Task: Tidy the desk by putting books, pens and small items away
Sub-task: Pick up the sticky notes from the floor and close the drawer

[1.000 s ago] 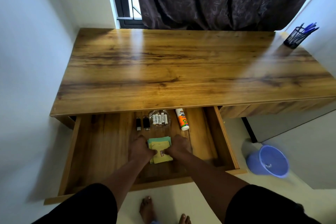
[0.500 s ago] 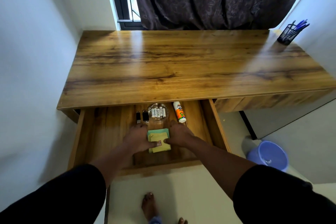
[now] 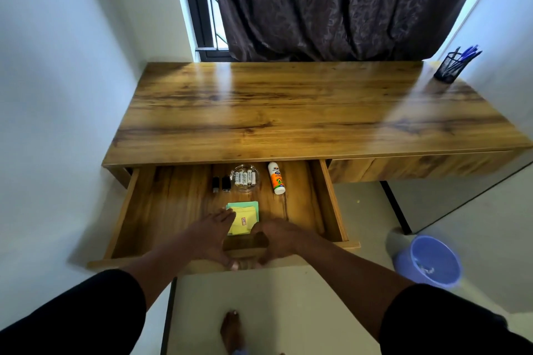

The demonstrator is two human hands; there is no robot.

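The desk [image 3: 288,112] has its left drawer [image 3: 135,210] pulled out. Inside lie a stack of yellow and green sticky notes [image 3: 245,217], a glass dish of batteries [image 3: 245,179], two small black items [image 3: 221,184] and a white-and-orange glue stick [image 3: 276,179]. My left hand [image 3: 212,236] straddles the drawer's front panel, thumb on the outside and fingertips reaching the left edge of the notes. My right hand [image 3: 278,239] grips the same panel just right of it, thumb outside and fingers curled inside below the notes.
A black mesh pen holder [image 3: 448,68] with blue pens stands at the desk's far right corner. A blue bucket [image 3: 429,261] sits on the floor to the right of the drawer. My bare foot [image 3: 232,331] is below the drawer. White walls flank the desk.
Both hands have drawn back from the sides of the sticky notes to the drawer's front panel. The notes stay where they lay. The camera has pulled back.
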